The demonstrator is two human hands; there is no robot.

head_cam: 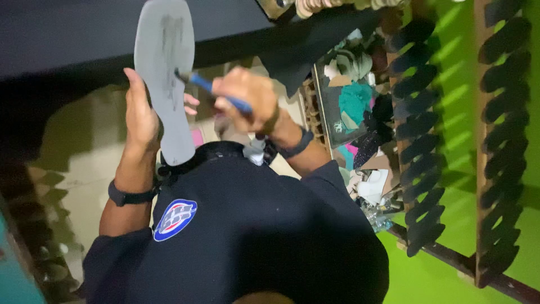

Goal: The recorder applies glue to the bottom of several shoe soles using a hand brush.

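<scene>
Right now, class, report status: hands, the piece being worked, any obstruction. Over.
Left hand grips grey sole upright. Right hand holds blue-handled brush, bristles on sole. Nothing in between.

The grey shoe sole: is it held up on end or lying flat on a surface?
Held up on end. The left hand grips the grey shoe sole by its edge, off any surface.

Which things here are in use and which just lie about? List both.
In use: grey shoe sole, held by the left hand; blue-handled brush, in the right hand, its tip on the sole.

Lying about: dark soles on the racks; heap of fabric scraps; black table.
</scene>
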